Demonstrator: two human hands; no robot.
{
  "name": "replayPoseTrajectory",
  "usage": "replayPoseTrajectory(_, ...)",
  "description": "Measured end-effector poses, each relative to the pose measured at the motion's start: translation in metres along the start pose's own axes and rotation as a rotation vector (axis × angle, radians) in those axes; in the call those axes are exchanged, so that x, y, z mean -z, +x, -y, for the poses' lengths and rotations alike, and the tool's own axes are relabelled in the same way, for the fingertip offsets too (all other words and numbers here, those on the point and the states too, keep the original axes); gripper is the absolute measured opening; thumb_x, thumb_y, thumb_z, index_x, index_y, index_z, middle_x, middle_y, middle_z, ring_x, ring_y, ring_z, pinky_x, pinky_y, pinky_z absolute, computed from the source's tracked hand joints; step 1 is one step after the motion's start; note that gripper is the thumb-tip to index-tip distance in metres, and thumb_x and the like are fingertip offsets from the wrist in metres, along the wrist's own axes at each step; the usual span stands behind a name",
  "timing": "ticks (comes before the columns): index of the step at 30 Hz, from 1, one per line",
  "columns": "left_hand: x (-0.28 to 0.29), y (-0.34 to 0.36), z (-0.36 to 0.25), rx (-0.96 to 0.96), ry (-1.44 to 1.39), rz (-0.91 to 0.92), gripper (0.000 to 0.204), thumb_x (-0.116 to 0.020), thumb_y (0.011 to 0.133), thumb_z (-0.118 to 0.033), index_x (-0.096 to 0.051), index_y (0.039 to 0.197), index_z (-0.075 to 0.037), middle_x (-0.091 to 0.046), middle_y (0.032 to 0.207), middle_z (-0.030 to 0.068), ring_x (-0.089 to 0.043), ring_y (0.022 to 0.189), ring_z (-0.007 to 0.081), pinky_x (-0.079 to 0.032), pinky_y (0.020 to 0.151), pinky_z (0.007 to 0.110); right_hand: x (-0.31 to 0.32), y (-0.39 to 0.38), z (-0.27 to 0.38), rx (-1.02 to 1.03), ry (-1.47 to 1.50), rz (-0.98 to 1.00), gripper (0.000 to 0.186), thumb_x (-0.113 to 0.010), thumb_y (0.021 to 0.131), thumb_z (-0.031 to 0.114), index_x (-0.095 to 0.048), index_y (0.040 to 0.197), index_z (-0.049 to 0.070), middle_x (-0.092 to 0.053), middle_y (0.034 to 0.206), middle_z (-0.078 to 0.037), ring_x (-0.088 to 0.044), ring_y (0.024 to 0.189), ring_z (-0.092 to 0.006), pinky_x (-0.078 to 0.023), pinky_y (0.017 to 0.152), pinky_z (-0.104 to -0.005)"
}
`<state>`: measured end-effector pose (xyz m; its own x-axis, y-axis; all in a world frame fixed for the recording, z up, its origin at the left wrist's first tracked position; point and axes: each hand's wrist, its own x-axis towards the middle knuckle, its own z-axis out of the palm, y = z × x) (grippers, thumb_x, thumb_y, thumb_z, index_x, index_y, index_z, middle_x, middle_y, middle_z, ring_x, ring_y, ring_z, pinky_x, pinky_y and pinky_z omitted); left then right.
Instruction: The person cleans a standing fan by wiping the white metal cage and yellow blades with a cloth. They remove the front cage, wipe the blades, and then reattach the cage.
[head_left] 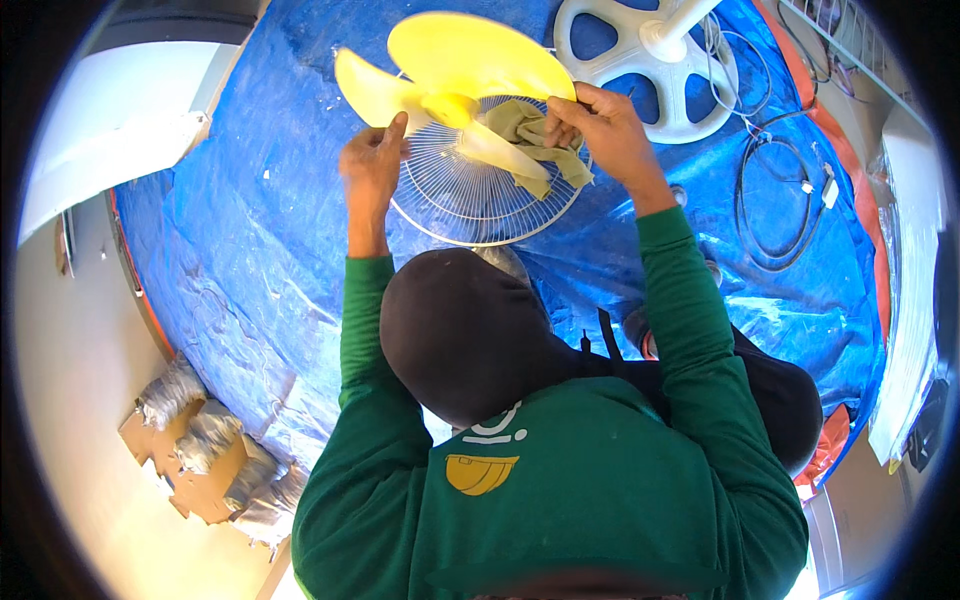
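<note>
A yellow three-bladed fan blade point(475, 52) is raised over a round white wire fan grille point(430, 190). My left hand point(374, 165) is closed on the edge of its left blade, thumb uppermost. At the right end of the large upper blade, my right hand point(610, 130) pinches the rim between thumb and forefinger, its other fingers curled. A crumpled olive-green cloth point(517, 122) hangs against those curled fingers and around the lower blade; whether they grip it I cannot tell. The grille lies on a blue tarp in front of my knees.
A white fan stand base point(690, 100) stands at the back right. Beside it a coiled black cable point(745, 200) lies on the blue tarp point(240, 260). Plastic-wrapped bundles point(207, 437) rest on cardboard at the lower left. White panels point(905, 300) line the right side.
</note>
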<state>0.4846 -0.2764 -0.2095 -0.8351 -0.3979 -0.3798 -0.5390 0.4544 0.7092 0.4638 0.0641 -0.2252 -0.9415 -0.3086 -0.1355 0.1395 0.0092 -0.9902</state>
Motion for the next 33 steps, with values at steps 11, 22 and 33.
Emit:
replayPoseTrajectory(11,-0.063,0.004,0.004,-0.353,-0.22,0.55,0.094,-0.098,0.086,-0.033,-0.05,0.156,0.005,-0.075,0.14,0.021,-0.067,0.139,0.0324,-0.055,0.115,0.046,0.018,-0.006,-0.014,-0.105,0.155,-0.038,0.029,-0.07,0.109,0.023,-0.076,0.095,-0.002,-0.075,0.08,-0.008,-0.075,0.067,-0.0188,-0.058,0.064,-0.0314)
replayPoseTrajectory(22,-0.085,-0.002,-0.017,-0.613,0.009,0.538,0.105,-0.102,0.079,-0.028,-0.044,0.162,-0.001,-0.064,0.15,0.0181,-0.06,0.142,0.0313,-0.048,0.121,0.045,0.031,-0.002,0.002,-0.028,0.209,-0.105,0.032,-0.073,0.109,0.028,-0.078,0.096,-0.002,-0.073,0.081,-0.007,-0.072,0.07,-0.0153,-0.056,0.065,-0.029)
replayPoseTrajectory(33,-0.072,-0.024,-0.048,-0.368,-0.051,0.627,0.094,-0.099,0.082,-0.035,-0.05,0.15,0.009,-0.067,0.138,0.0204,-0.068,0.128,0.028,-0.056,0.109,0.04,-0.034,0.006,-0.05,0.223,-0.193,-0.136,0.028,-0.082,0.095,0.024,-0.085,0.119,0.009,-0.079,0.1,-0.012,-0.077,0.086,-0.0323,-0.061,0.074,-0.0369)
